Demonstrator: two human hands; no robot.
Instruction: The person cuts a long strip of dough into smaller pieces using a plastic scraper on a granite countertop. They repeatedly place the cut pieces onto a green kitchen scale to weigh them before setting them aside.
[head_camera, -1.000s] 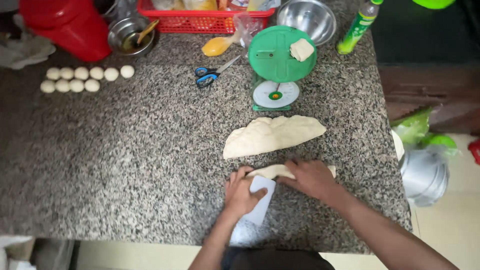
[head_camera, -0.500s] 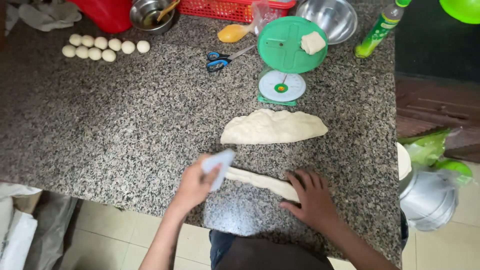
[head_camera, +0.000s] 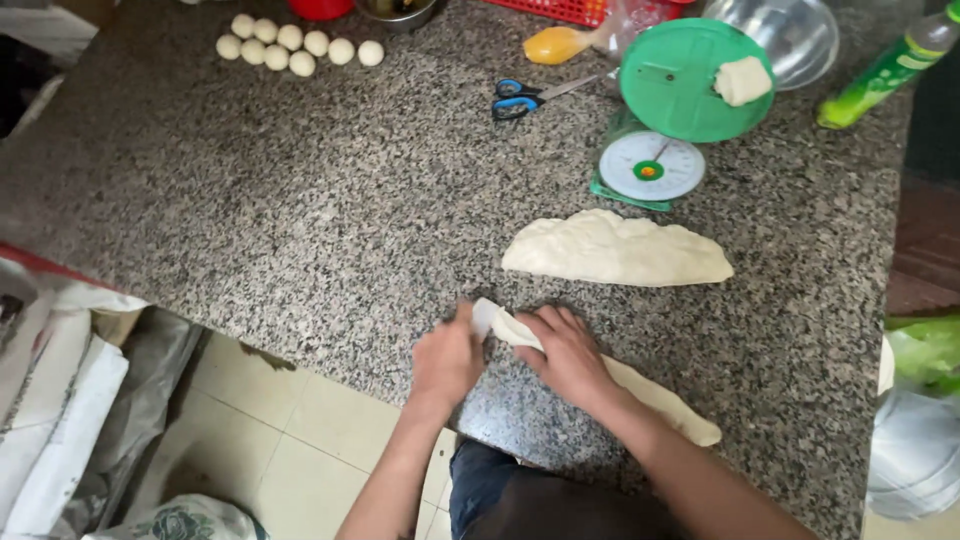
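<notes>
1. Far left on the counter (head_camera: 250, 200) you've got a cluster of dough balls (head_camera: 290, 47), well apart from your hands.
2. Your left hand (head_camera: 450, 358) is curled around a white scraper (head_camera: 484, 317), held right at the near-left end of the dough rope (head_camera: 640, 385).
3. Your right hand (head_camera: 565, 352) lies on that rope, fingers loosely bent, pinning it.
4. Looks like the portioning step: next cut wants an even piece.
5. Big slab (head_camera: 617, 250) sits just beyond; scale (head_camera: 680, 110) farther right.
</notes>
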